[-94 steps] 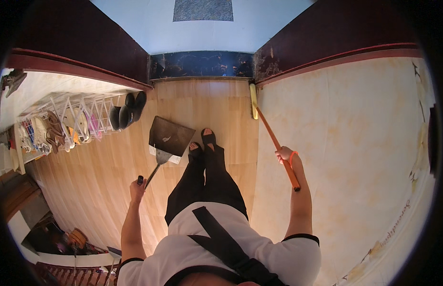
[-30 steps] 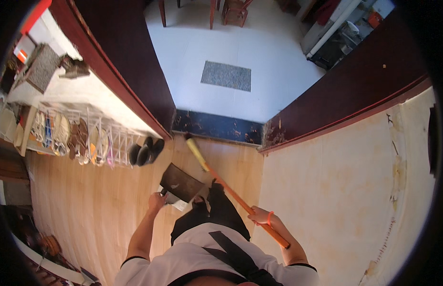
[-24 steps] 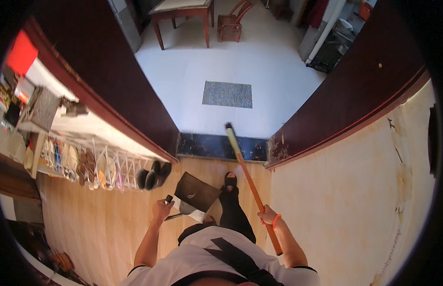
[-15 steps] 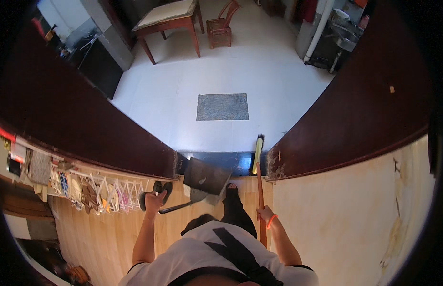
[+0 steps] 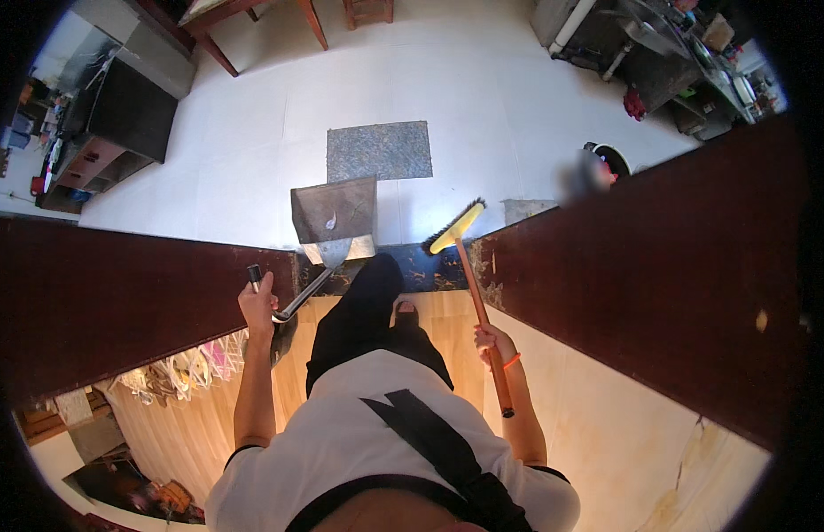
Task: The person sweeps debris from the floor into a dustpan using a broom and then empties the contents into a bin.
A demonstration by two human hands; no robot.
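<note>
My left hand (image 5: 259, 303) is closed round the bent metal handle of a long-handled dustpan (image 5: 334, 211). Its grey-brown pan hangs ahead of me over the doorway sill and the white floor, with a small pale mark or scrap on it. In my right hand (image 5: 495, 345) I grip the reddish-brown stick of a broom (image 5: 454, 234). The broom's yellow head with dark bristles points forward, close to the right door frame. The lower end of its stick juts back past my hand. One of my legs is bent forward at the sill.
A dark blue sill (image 5: 429, 270) runs between dark red door panels (image 5: 119, 297) (image 5: 642, 266). Beyond lie a grey mat (image 5: 381, 151), a table (image 5: 243, 13), a black cabinet (image 5: 132, 115) and, at right, a dark bin (image 5: 611, 160). A shoe rack (image 5: 195, 368) stands at my left.
I have moved forward into the doorway. The dustpan has swung forward and up past the sill. The broom head has turned from upright to slanting, and its stick now leans the other way.
</note>
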